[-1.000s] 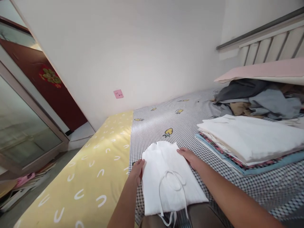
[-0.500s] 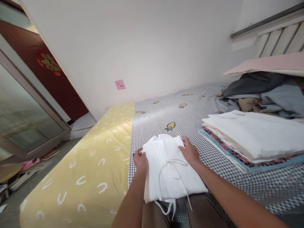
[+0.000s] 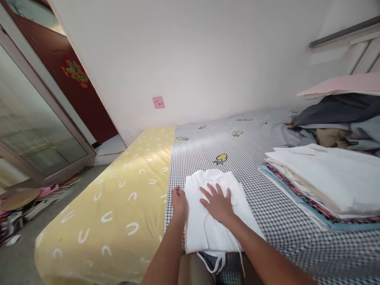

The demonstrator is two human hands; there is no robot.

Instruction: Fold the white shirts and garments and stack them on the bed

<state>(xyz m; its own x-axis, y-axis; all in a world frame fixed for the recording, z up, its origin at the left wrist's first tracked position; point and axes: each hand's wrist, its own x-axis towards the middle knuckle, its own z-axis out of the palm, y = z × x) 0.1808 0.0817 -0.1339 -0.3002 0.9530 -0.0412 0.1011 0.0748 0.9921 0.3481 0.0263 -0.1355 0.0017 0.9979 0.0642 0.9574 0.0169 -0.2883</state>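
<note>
A folded white garment (image 3: 196, 229) with thin tie strings lies in front of me on the checked sheet, its strings hanging past the near edge over my lap. My right hand (image 3: 219, 205) rests flat on its upper middle, fingers spread, covering part of the strings. At the garment's left edge is my left hand (image 3: 179, 202), its fingers curled closed. Whether those fingers pinch any cloth is hidden.
To the right stands a stack of folded clothes (image 3: 323, 178), white on top. Behind it are a heap of dark and grey clothes (image 3: 341, 111) and a pink item (image 3: 344, 84). A yellow patterned cover (image 3: 118, 206) spans the bed's left side, beside the floor.
My right hand has left the garment's upper right corner and now lies spread on its middle. My left hand stays by the left edge, more curled. The view has shifted slightly left.
</note>
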